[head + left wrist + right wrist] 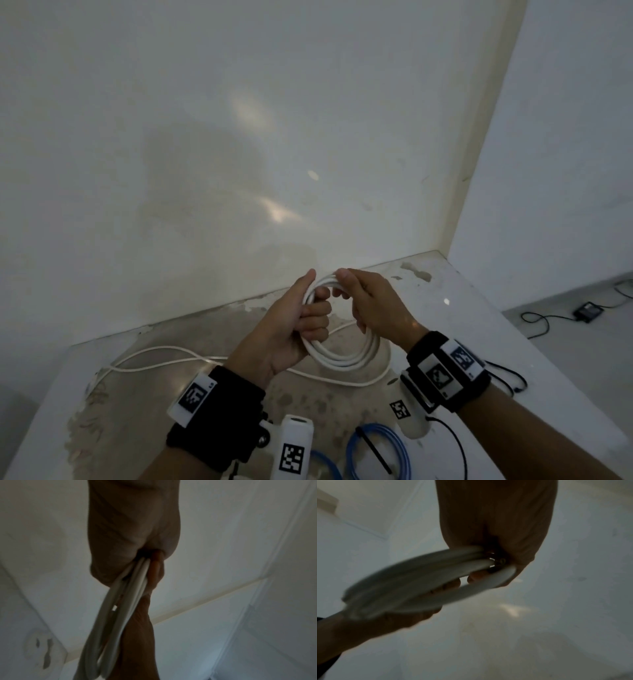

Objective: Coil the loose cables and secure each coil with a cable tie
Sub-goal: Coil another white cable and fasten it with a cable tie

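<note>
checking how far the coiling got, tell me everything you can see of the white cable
The white cable is smooth, round and plastic-looking. Several loops form a coil held upright above the table. The left hand grips its left side, the right hand its top right. The loose remainder trails left across the tabletop. No tie is visible on it.

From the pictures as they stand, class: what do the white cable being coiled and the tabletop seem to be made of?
White cable: looks plastic-jacketed, smooth and matte; it bends in even loops without kinking.
Tabletop: seems a hard painted or coated surface, white and slightly glossy; worn grey-brown patches suggest the coating has flaked. What lies beneath cannot be told.
</note>
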The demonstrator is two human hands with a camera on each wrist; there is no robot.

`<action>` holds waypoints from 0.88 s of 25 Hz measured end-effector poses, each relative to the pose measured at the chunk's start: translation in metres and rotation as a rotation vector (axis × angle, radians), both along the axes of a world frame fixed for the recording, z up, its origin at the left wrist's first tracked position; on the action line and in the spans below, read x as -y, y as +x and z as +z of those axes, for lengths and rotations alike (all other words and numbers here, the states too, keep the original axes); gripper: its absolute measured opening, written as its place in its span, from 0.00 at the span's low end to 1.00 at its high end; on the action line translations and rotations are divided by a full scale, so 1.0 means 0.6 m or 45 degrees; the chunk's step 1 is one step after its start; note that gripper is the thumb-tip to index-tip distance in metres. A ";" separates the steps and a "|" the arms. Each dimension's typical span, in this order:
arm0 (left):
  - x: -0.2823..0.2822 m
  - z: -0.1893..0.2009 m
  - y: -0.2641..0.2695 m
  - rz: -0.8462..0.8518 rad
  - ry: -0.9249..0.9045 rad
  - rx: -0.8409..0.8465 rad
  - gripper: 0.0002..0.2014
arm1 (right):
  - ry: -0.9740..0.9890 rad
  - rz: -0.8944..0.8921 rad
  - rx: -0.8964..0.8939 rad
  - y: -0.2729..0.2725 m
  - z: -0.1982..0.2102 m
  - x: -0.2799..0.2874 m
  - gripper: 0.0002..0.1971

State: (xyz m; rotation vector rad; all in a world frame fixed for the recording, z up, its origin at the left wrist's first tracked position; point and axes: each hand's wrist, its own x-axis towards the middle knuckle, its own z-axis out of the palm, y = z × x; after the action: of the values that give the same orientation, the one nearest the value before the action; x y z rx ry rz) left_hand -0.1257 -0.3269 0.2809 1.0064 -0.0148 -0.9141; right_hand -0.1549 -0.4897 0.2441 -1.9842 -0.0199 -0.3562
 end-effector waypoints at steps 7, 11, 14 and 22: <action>0.041 -0.053 -0.015 0.402 0.441 0.564 0.20 | 0.413 -0.226 -0.066 -0.029 -0.051 0.003 0.18; 0.064 -0.072 -0.017 0.462 0.456 0.628 0.19 | 0.579 -0.221 -0.101 -0.051 -0.076 -0.011 0.17; 0.078 -0.089 -0.019 0.369 0.557 0.687 0.21 | 0.831 -0.332 -0.084 -0.053 -0.091 0.000 0.17; 0.122 -0.109 -0.026 0.675 0.322 0.507 0.18 | 1.165 -0.295 -0.311 -0.074 -0.106 0.005 0.25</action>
State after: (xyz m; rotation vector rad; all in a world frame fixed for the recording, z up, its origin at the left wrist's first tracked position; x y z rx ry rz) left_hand -0.1411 -0.4003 0.2153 1.3325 0.0326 -0.2260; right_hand -0.1993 -0.4928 0.1803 -1.1051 0.4546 -0.2069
